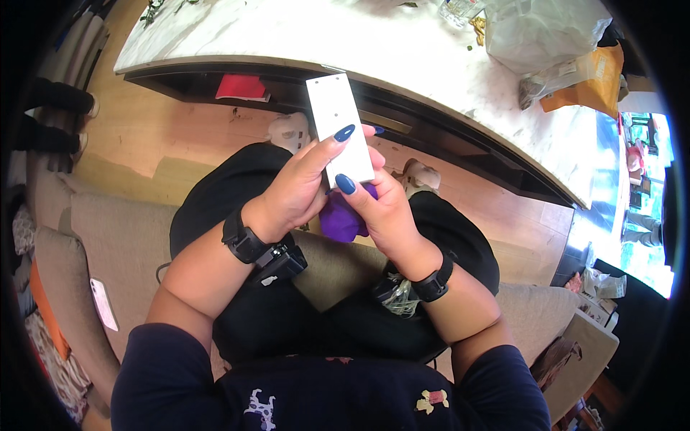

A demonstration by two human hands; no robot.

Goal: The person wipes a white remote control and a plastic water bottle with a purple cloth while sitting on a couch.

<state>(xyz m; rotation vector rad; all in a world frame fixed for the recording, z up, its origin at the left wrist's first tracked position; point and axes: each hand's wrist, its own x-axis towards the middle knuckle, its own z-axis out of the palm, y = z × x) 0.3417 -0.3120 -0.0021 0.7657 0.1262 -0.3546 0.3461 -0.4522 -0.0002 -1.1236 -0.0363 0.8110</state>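
Note:
Both of my hands hold a flat white rectangular object (330, 105), perhaps a slim box, above my lap. Small dark dots mark its far end and upper face. My left hand (294, 191) grips it from the left, thumb lying across the face. From the right, my right hand (388, 207) clasps the near end, its thumb on the lower edge and its fingers partly hidden behind. A crumpled purple thing (340, 220), seemingly soft cloth, hangs just below the object beside my right palm; I cannot tell which hand holds it.
Ahead stands a marble-topped table (259, 32) with a red item (240, 87) on its lower shelf. A plastic bag (544, 32) and an orange package (590, 81) occupy its right side. A phone (104, 304) lies on the sofa (129, 226). Another person's legs (59, 97) show at left.

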